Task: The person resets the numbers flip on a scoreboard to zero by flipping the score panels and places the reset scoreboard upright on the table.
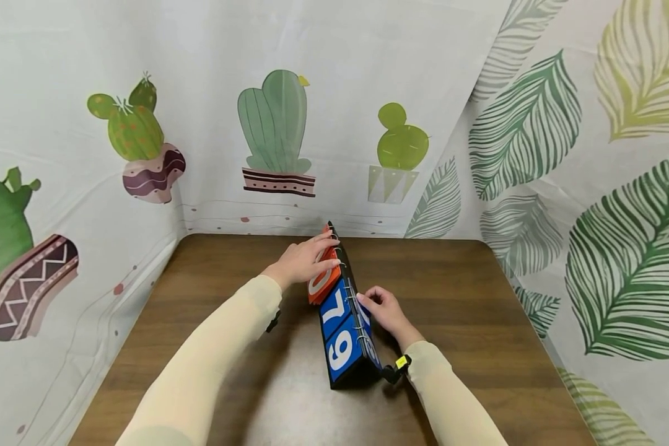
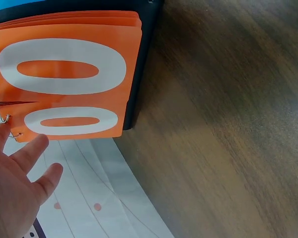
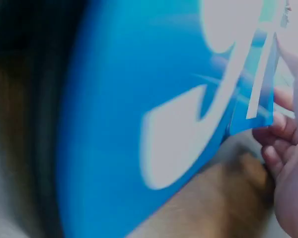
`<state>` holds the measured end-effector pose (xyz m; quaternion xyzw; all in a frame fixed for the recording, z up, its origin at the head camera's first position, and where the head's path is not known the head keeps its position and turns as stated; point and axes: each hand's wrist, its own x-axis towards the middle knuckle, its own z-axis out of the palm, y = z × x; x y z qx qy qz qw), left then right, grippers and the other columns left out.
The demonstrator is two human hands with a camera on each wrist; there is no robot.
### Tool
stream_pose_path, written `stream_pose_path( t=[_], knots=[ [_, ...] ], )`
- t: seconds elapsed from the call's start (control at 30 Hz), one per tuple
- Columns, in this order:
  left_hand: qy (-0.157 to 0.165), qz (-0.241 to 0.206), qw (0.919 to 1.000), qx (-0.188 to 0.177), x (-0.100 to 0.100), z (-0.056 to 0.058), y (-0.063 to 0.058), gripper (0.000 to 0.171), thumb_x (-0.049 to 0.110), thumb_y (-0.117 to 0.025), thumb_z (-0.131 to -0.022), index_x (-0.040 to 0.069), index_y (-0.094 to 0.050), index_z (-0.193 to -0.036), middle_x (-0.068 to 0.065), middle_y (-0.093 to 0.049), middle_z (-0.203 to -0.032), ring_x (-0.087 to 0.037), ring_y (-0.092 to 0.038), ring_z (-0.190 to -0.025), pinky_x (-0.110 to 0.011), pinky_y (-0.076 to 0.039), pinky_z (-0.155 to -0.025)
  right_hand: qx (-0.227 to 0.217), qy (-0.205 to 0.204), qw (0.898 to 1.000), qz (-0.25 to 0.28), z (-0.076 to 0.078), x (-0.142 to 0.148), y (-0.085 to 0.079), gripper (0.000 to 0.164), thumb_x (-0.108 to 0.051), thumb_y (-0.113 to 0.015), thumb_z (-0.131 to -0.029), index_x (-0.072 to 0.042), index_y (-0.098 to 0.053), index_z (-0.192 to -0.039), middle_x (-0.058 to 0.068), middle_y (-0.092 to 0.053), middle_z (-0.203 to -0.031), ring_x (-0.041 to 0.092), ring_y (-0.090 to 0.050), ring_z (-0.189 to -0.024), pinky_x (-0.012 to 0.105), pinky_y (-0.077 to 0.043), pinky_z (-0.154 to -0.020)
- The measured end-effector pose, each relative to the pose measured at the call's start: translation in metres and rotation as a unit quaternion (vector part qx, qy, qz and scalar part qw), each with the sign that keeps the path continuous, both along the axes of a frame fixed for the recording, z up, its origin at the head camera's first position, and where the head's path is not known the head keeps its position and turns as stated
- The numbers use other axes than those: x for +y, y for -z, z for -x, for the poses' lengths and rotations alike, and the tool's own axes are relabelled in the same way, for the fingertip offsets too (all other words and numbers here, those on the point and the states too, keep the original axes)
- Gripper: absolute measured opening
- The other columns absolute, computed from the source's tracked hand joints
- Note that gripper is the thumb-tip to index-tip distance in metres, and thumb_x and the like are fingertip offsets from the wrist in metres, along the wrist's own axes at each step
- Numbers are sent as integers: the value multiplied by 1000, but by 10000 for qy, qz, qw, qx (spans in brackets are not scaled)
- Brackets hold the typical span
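At the left, a white cloth printed with green cacti (image 1: 201, 80) hangs in soft folds and continues behind the brown wood-grain desk (image 1: 451, 297), whose back corners are rounded. A long cream sleeve (image 1: 212, 359) reaches in, and from it the left hand (image 1: 303, 260) rests on the far end of the scoreboard's top edge, fingers mostly straight and spread, gripping nothing.

The black tent-shaped flip scoreboard with orange and blue cards (image 1: 340, 313) stands at the middle of the desk. Its long axis runs from the near side toward the back cloth, the far end angled slightly left; the ridge points up, and the triangular near end faces the person. Thin silvery metal rings (image 2: 5, 119) bind the cards along the ridge. The left wrist view shows two smooth orange cards with white zeros (image 2: 69, 64), partly covered by the hand in the head view.

On the right face, the right hand (image 1: 387, 313) pinches a glossy blue card with a white numeral (image 3: 260, 106), fingers nearly closed. The right wrist view, partly blurred, shows that card raised from the others; the head view foreshortens this face. Farther right hangs a cloth printed with striped leaves (image 1: 630, 254).
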<state>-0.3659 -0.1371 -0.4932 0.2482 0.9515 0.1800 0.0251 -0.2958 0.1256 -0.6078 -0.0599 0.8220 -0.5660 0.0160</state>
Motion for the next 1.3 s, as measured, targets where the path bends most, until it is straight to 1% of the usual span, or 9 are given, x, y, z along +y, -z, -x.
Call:
stream_pose_path(
  t=[0.13, 0.23, 0.37, 0.47, 0.57, 0.87, 1.07, 1.17, 1.3],
  knots=[
    [-1, 50, 10000, -16, 1, 2, 0, 69, 74, -43, -97, 38, -42, -156, 8, -24, -172, -28, -43, -151, -64, -40, -115, -384, -83, 9990, -225, 8, 12, -9, 33, -40, -74, -95, -9, -69, -88, 2, -64, -82, 17, -58, -78, 28, -48, -69],
    [-36, 114, 9999, -36, 1, 2, 0, 69, 74, -43, -97, 38, -41, -156, 9, -23, -172, -28, -44, -150, -63, -41, -114, -1306, -266, 9911, -45, 14, 24, -14, 41, -50, -76, -91, -9, -68, -92, 3, -66, -83, 18, -61, -74, 27, -53, -66],
    [-47, 130, 9999, -90, 0, 0, -1, 69, 74, -44, -97, 38, -41, -157, 8, -23, -173, -29, -45, -149, -62, -44, -113, -2643, -465, 9594, 871, 12, 39, -15, 40, -46, -77, -91, -8, -65, -98, 4, -70, -81, 16, -64, -66, 27, -59, -62],
    [-39, 123, 9998, -117, -1, -1, -3, 69, 73, -44, -98, 38, -41, -157, 8, -23, -173, -30, -46, -149, -62, -44, -112, -2995, -503, 9410, 1494, 9, 44, -12, 27, -34, -73, -96, -9, -63, -93, 0, -66, -71, 12, -61, -59, 27, -59, -60],
    [-50, 125, 9998, -117, -1, -1, -3, 68, 72, -44, -98, 38, -40, -157, 8, -22, -173, -29, -45, -150, -61, -44, -112, -2911, -600, 9387, 1748, 9, 47, -12, 21, -27, -69, -99, -12, -62, -86, -2, -64, -66, 11, -61, -57, 27, -60, -61],
    [-1, -4, 9999, -165, -2, 0, 1, 72, 77, -42, -96, 40, -39, -157, 7, -22, -173, -31, -45, -149, -61, -46, -111, -2318, -735, 9615, 1284, 9, 47, -11, 25, -23, -67, -101, -13, -63, -78, 0, -61, -67, 12, -63, -59, 29, -60, -60],
    [-7, -27, 9998, -207, -2, -1, -2, 72, 76, -44, -96, 39, -40, -157, 7, -22, -173, -32, -46, -148, -61, -47, -110, -1258, -678, 9891, -358, 4, 39, -16, 33, -32, -65, -102, -5, -74, -84, 6, -68, -73, 17, -68, -63, 34, -61, -58],
    [5, -34, 9997, -246, -1, -1, -3, 72, 75, -45, -96, 38, -41, -157, 7, -22, -173, -30, -43, -151, -61, -46, -111, -873, -797, 9859, -1181, -1, 36, -22, 40, -39, -62, -103, -7, -77, -83, 8, -70, -75, 19, -66, -64, 34, -60, -58],
    [-14, -2, 9997, -255, -2, -2, -4, 72, 75, -45, -96, 38, -40, -157, 7, -22, -173, -30, -42, -152, -61, -44, -113, -638, -924, 9792, -1687, -6, 34, -31, 41, -42, -61, -102, -11, -77, -80, 9, -70, -72, 21, -64, -61, 32, -56, -57]
  ],
)
